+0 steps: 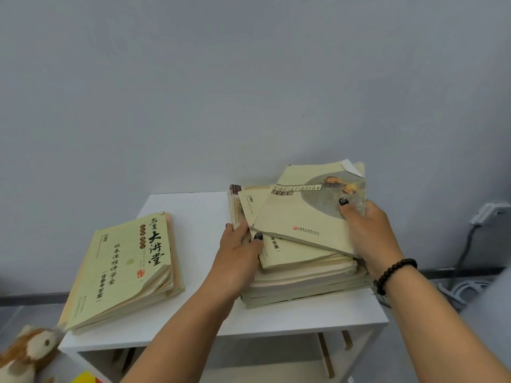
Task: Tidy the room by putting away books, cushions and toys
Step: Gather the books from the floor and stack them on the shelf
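Gripping the pale yellow top book by its right edge, the right hand has its thumb laid across the cover's round picture and its fingers curled out of sight underneath. That book lies askew on the stack of books, its near right corner jutting past the pile. The stack stands on the right half of the white table, reaching close to the right edge and the near edge, with the far end near the back edge by the grey wall. The left hand clasps the stack's left side, thumb pressed on the cover of the book just under the top one, fingers wrapped round the page edges. A dark bead bracelet circles the right wrist. Well apart from the stack, on the left half of the table, a second smaller pile lies tilted, its near left corner hanging just over the near left corner of the table; its top cover bears large black calligraphy and the near page corners curl up. Below that corner, at the frame's lower left, sits a brown and cream plush toy, blurred. A grey cable runs down the wall on the right.
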Motion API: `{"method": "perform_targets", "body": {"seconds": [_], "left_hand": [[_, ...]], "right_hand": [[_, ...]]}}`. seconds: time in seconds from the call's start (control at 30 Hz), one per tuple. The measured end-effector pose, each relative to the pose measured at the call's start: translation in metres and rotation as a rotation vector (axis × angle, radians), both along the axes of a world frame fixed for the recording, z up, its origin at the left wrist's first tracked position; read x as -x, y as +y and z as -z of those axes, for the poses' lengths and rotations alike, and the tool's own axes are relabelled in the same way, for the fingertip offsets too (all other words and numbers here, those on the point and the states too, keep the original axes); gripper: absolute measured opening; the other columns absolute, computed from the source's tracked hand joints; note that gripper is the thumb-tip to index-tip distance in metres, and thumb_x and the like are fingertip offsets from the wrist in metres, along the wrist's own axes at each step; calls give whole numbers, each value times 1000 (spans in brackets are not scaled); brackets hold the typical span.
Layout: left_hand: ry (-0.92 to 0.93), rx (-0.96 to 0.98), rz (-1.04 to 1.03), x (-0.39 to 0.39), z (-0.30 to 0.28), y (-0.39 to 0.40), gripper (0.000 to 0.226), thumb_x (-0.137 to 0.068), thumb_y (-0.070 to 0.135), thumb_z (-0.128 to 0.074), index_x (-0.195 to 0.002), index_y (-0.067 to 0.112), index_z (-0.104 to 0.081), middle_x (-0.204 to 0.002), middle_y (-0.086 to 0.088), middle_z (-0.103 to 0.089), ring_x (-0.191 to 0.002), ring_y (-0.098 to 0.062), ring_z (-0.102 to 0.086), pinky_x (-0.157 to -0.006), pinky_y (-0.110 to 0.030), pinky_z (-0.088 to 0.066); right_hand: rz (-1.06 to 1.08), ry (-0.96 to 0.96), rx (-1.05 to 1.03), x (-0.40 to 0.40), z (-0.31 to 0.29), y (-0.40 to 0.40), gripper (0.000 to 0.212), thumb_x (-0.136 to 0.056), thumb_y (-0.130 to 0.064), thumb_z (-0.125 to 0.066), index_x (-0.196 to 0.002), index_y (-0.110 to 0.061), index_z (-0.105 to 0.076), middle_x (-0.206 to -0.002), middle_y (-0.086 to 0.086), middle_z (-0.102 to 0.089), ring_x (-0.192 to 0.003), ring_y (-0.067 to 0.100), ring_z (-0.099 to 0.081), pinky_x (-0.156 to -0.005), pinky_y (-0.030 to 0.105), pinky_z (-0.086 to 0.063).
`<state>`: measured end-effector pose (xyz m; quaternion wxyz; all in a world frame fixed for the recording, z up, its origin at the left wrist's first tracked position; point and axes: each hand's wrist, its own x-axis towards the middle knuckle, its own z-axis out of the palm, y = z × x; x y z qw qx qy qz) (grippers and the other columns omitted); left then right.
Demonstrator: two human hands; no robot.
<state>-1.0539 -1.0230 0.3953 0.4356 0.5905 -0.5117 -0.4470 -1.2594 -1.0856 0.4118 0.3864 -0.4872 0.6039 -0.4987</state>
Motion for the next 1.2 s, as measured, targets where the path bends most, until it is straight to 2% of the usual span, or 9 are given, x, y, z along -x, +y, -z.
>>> {"method": "perform_targets", "body": {"seconds": [0.13, 0.33, 0.43, 0.63, 0.73, 0.83, 1.0, 1.1, 1.2], "left_hand": [[148, -54, 19, -9, 2, 2, 54, -77, 26, -49, -122, 55, -58, -139, 11, -51, -129, -11, -49, -102, -35, -46], [199, -29, 69, -9, 7, 7, 60, -75, 31, -55, -130, 54, -52, -154, 7, -35, -140, -14, -37, -112, -42, -38], [146, -14, 80, -7, 1, 11, 57, -76, 31, -57, -129, 52, -54, -143, 10, -41, -137, -12, -39, -114, -42, -36], [-456, -47, 185, 0, -18, 15, 68, -84, 56, -51, -148, 47, -27, -162, 3, 16, -147, -20, 22, -121, -48, 2], [-670, -3, 126, 20, -15, 19, 65, -94, 49, -46, -152, 40, -19, -162, 0, 18, -144, -20, 31, -117, -52, 15], [-787, 20, 93, 31, -12, 17, 60, -96, 47, -39, -151, 27, -25, -162, 1, -8, -148, -16, 19, -115, -52, 16], [-512, 6, 64, 33, -20, 20, 43, -86, 42, -44, -125, 25, -51, -131, 7, -51, -137, -22, -34, -120, -48, -15], [-197, 22, 13, 30, -28, 24, 28, -73, 39, -54, -99, 30, -62, -102, 14, -66, -105, -14, -61, -102, -41, -46], [194, 38, -77, 20, -33, 26, 28, -88, 12, -65, -103, 35, -63, -104, 18, -69, -95, 2, -65, -71, -12, -54]], "right_hand": [[-16, 40, 1, -2, 1, 3, 26, -98, -35, -51, -111, -13, -58, -105, 7, -66, -93, 26, -63, -71, 36, -50], [2, -28, -29, -9, 2, 7, 23, -99, -29, -50, -112, -11, -58, -106, 7, -66, -91, 24, -64, -65, 30, -47], [-17, -89, -69, -6, -2, 10, 19, -100, -26, -49, -107, -13, -61, -99, 7, -68, -82, 23, -65, -56, 27, -48], [-31, -234, -124, 11, -8, 22, 15, -100, -20, -51, -99, -10, -62, -85, 9, -67, -68, 24, -63, -38, 25, -47], [-36, -275, -112, 20, -7, 27, 15, -99, -19, -52, -99, -9, -64, -86, 10, -69, -70, 24, -66, -48, 28, -52], [-23, -268, -43, 24, -7, 29, 13, -98, -19, -54, -97, -12, -65, -85, 6, -72, -70, 21, -68, -51, 31, -55], [-52, -278, 124, 26, -12, 31, 8, -94, -14, -58, -91, -18, -65, -77, -3, -73, -64, 11, -70, -47, 26, -55], [-98, -358, 169, 23, -15, 30, 10, -91, -10, -60, -92, -18, -65, -78, -3, -74, -66, 12, -71, -49, 28, -57], [-182, -442, 195, 20, -19, 30, 23, -72, -21, -70, -94, -19, -65, -82, -4, -75, -70, 13, -71, -52, 30, -58]]}}
